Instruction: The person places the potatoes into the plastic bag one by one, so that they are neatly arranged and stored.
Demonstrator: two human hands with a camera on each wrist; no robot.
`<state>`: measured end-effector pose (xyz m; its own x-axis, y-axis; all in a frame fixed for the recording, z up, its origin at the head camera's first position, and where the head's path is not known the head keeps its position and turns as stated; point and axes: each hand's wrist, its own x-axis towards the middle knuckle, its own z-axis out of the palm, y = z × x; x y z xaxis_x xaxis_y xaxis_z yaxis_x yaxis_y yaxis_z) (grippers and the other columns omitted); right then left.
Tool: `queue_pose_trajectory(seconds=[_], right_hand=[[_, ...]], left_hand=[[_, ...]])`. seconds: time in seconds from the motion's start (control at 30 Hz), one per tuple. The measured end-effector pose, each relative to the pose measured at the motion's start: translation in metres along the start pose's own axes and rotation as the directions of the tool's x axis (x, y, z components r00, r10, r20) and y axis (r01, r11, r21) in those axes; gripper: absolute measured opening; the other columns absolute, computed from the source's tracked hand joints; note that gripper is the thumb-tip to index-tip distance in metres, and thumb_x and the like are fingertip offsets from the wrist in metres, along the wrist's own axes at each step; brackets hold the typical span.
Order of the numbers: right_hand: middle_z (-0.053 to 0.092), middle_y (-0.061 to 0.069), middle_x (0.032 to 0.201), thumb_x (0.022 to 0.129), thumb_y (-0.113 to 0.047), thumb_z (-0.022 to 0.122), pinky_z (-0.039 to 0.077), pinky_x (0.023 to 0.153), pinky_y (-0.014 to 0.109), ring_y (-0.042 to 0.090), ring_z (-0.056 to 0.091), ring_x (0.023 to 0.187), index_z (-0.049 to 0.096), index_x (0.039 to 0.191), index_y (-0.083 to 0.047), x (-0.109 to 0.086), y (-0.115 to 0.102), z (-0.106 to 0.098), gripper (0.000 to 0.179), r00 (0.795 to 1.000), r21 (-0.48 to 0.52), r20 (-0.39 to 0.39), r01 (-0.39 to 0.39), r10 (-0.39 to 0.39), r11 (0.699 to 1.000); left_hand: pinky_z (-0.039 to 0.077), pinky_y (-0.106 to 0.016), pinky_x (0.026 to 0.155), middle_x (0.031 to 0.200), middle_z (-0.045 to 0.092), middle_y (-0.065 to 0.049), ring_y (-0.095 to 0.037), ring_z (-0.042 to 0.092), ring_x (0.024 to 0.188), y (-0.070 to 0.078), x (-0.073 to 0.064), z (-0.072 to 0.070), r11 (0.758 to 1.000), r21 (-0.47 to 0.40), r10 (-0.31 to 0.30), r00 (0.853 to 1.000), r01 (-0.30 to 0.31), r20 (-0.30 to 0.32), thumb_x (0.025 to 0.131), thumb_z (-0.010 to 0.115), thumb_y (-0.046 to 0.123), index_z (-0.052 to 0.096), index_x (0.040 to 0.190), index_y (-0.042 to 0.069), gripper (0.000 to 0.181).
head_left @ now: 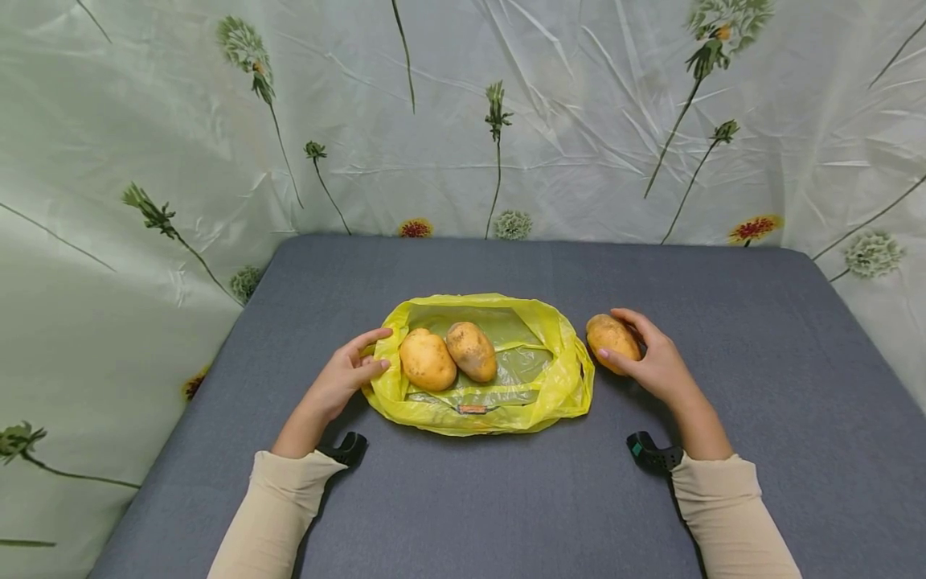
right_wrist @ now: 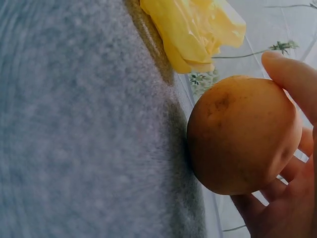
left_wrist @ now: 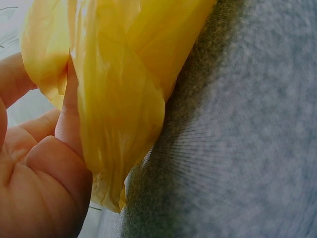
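Note:
A yellow plastic bag (head_left: 557, 394) lies spread open on the table, its mouth facing up. Two potatoes sit side by side in its left half, a paler one (head_left: 428, 360) and a browner one (head_left: 472, 352). At the bag's left rim, my left hand (head_left: 346, 373) holds the plastic between thumb and fingers; the left wrist view shows the folds (left_wrist: 119, 89) hanging by the thumb. Just right of the bag, my right hand (head_left: 654, 359) grips a third potato (head_left: 611, 342), thumb on the near side and fingers round the far side. That potato (right_wrist: 242, 136) is close against the tabletop in the right wrist view.
The table (head_left: 492, 498) has a grey cloth surface with rounded far corners. Behind it and along the left hangs a pale, shiny curtain (head_left: 434, 161) printed with flowers. A black band (head_left: 350, 450) is on the left wrist and another (head_left: 651, 452) on the right.

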<state>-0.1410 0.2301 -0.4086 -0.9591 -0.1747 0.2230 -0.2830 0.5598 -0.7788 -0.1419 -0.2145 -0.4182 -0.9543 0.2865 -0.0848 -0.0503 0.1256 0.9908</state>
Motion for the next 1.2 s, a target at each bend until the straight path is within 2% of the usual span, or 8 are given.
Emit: queue_pose_trajectory(seconds=[0.13, 0.23, 0.47, 0.6, 0.77, 0.9, 1.07, 1.2], right_hand=[[0.044, 0.020, 0.126, 0.079, -0.013, 0.069, 0.040, 0.071, 0.020, 0.031, 0.049, 0.100, 0.040, 0.132, -0.002, 0.000, 0.004, 0.001, 0.061, 1.000, -0.010, 0.000, -0.016, 0.016, 1.000], [0.045, 0.019, 0.126, 0.080, -0.015, 0.069, 0.038, 0.073, 0.017, 0.030, 0.048, 0.103, 0.040, 0.133, -0.004, 0.000, 0.011, 0.002, 0.062, 0.999, 0.004, -0.002, -0.032, 0.032, 0.999], [0.047, 0.020, 0.124, 0.081, -0.016, 0.067, 0.038, 0.072, 0.013, 0.028, 0.047, 0.102, 0.041, 0.132, -0.004, 0.000, 0.011, 0.002, 0.059, 0.998, 0.052, -0.018, -0.055, 0.056, 0.997], [0.047, 0.019, 0.123, 0.081, -0.014, 0.068, 0.038, 0.073, 0.012, 0.029, 0.048, 0.103, 0.042, 0.131, -0.003, 0.001, 0.011, 0.002, 0.058, 0.998, 0.052, -0.039, -0.037, 0.039, 0.998], [0.048, 0.017, 0.124, 0.079, -0.009, 0.069, 0.038, 0.074, 0.011, 0.011, 0.048, 0.102, 0.043, 0.131, -0.003, 0.001, 0.009, 0.002, 0.058, 0.998, 0.049, -0.065, 0.005, -0.001, 0.999], [0.047, 0.019, 0.124, 0.077, -0.002, 0.069, 0.037, 0.075, 0.011, -0.001, 0.044, 0.100, 0.044, 0.129, -0.001, 0.000, -0.003, 0.002, 0.059, 0.996, 0.046, -0.080, 0.034, -0.030, 0.998], [0.046, 0.023, 0.123, 0.074, 0.004, 0.069, 0.035, 0.080, 0.012, 0.004, 0.044, 0.104, 0.044, 0.125, 0.007, -0.001, -0.030, 0.001, 0.057, 0.994, 0.043, -0.094, 0.068, -0.063, 0.997], [0.046, 0.022, 0.123, 0.074, 0.006, 0.068, 0.034, 0.083, 0.013, -0.001, 0.041, 0.105, 0.045, 0.124, 0.008, -0.001, -0.041, 0.001, 0.056, 0.992, 0.053, -0.097, 0.082, -0.076, 0.995]], left_hand=[[0.040, -0.019, 0.054, 0.068, 0.042, -0.001, -0.007, 0.043, 0.060, 0.001, 0.000, 0.000, 1.000, -0.003, -0.002, 1.000, 0.002, 0.002, 0.087, 0.055, 0.002, 0.034, 0.134, -0.001, 0.051], [0.040, -0.019, 0.053, 0.068, 0.041, -0.001, -0.007, 0.043, 0.059, 0.002, 0.000, 0.001, 1.000, -0.003, -0.003, 1.000, 0.003, 0.001, 0.087, 0.055, 0.001, 0.035, 0.133, 0.000, 0.050], [0.042, -0.020, 0.055, 0.071, 0.045, -0.004, -0.008, 0.046, 0.062, 0.002, 0.000, 0.000, 1.000, -0.003, -0.022, 1.000, 0.022, 0.002, 0.088, 0.055, 0.003, 0.034, 0.134, 0.000, 0.051], [0.041, -0.020, 0.054, 0.070, 0.044, -0.004, -0.008, 0.045, 0.061, 0.001, 0.001, 0.000, 1.000, -0.006, -0.022, 1.000, 0.022, 0.002, 0.088, 0.055, 0.003, 0.034, 0.134, 0.000, 0.051], [0.039, -0.019, 0.052, 0.068, 0.042, -0.002, -0.007, 0.044, 0.059, 0.001, 0.001, 0.000, 1.000, -0.004, -0.017, 1.000, 0.017, -0.002, 0.087, 0.056, 0.002, 0.034, 0.134, -0.001, 0.051], [0.040, -0.020, 0.053, 0.068, 0.043, -0.002, -0.007, 0.044, 0.060, 0.001, 0.001, 0.000, 1.000, -0.002, -0.025, 1.000, 0.025, -0.004, 0.087, 0.056, 0.002, 0.035, 0.134, 0.000, 0.051], [0.041, -0.020, 0.055, 0.069, 0.044, -0.002, -0.007, 0.046, 0.061, 0.002, 0.000, 0.000, 0.999, -0.006, -0.032, 0.999, 0.032, -0.001, 0.087, 0.055, 0.003, 0.034, 0.134, 0.001, 0.052], [0.043, -0.020, 0.056, 0.072, 0.047, -0.003, -0.007, 0.049, 0.064, 0.001, 0.000, 0.000, 0.999, -0.019, -0.027, 1.000, 0.027, 0.007, 0.087, 0.055, 0.002, 0.033, 0.134, 0.000, 0.052]])
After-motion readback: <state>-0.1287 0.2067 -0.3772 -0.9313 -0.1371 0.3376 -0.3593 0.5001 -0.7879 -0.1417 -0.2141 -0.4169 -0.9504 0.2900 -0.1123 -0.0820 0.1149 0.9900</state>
